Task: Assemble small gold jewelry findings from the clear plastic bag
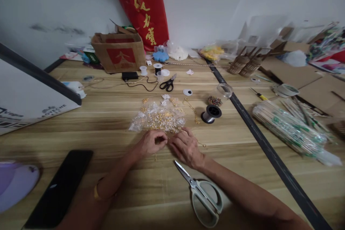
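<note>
My left hand (153, 142) is closed in a pinch, thumb and forefinger curled together. Its fingertips nearly meet those of my right hand (187, 148), whose fingers are bent inward and closed. Whatever lies between the fingertips is too small to make out. A thin gold chain (202, 145) shows just beyond my right hand; whether that hand grips it, I cannot tell. Right behind both hands lies a heap of gold and silver jewellery findings (165, 120) on clear plastic bags. A short gold chain piece (155, 157) rests below my left hand. Grey-handled scissors (206, 201) lie partly open near my right forearm.
A wire spool (211, 114), a tipped jar of beads (215, 101), another gold chain (192, 109) and black scissors (168, 83) lie farther back. A black phone (60, 187) is at left. Bagged sticks (288, 129) lie right, past a dark strip (253, 129). A white box (35, 97) stands left.
</note>
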Action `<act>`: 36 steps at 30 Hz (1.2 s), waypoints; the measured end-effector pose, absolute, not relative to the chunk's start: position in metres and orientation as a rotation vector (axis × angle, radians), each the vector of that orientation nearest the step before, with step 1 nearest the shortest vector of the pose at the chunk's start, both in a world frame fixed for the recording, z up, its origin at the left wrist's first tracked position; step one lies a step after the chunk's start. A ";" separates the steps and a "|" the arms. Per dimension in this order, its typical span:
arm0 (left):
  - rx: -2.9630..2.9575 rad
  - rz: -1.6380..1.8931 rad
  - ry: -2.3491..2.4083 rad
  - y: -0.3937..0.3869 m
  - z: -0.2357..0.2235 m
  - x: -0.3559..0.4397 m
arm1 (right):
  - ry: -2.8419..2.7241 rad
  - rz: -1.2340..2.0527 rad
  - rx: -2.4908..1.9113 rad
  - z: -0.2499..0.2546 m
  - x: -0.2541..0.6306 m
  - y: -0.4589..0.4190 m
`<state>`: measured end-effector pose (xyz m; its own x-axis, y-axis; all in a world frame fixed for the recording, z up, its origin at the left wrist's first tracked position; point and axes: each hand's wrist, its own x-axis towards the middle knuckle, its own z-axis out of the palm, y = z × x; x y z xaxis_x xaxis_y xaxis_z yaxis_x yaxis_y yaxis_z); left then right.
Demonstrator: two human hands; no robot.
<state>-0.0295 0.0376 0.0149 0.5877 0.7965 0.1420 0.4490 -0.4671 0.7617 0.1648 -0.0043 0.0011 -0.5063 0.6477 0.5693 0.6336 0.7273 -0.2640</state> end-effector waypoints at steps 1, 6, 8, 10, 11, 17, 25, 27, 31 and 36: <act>2.115 0.654 0.986 0.038 0.016 -0.030 | -2.283 -0.004 -0.950 0.003 0.164 -0.005; 2.009 0.715 1.012 0.040 0.020 -0.031 | -2.379 -0.193 -0.858 0.006 0.157 -0.013; 1.988 0.732 1.023 0.041 0.019 -0.031 | -2.415 -0.236 -0.833 0.005 0.154 -0.016; 1.975 0.750 1.041 0.041 0.018 -0.031 | -2.446 -0.266 -0.821 0.003 0.153 -0.017; 1.963 0.763 1.059 0.041 0.017 -0.030 | -2.465 -0.275 -0.811 0.003 0.152 -0.017; 1.953 0.755 1.141 0.040 0.015 -0.030 | -2.570 -0.279 -0.779 0.006 0.155 -0.017; 1.979 0.729 1.110 0.041 0.015 -0.028 | -2.667 -0.110 -0.862 -0.002 0.154 -0.025; 1.989 0.730 1.094 0.041 0.014 -0.028 | -2.667 -0.083 -0.897 -0.003 0.154 -0.024; 1.970 0.886 1.091 0.037 0.020 -0.032 | -2.615 -0.053 -0.900 -0.006 0.156 -0.020; 1.952 0.912 0.796 0.013 0.050 -0.021 | -2.595 0.030 -0.947 -0.013 0.159 -0.014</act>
<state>-0.0214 0.0130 0.0500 0.5380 0.7868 0.3026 0.1928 -0.4643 0.8644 0.1592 -0.0138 -0.0132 -0.7027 0.6249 0.3403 0.6169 0.7733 -0.1463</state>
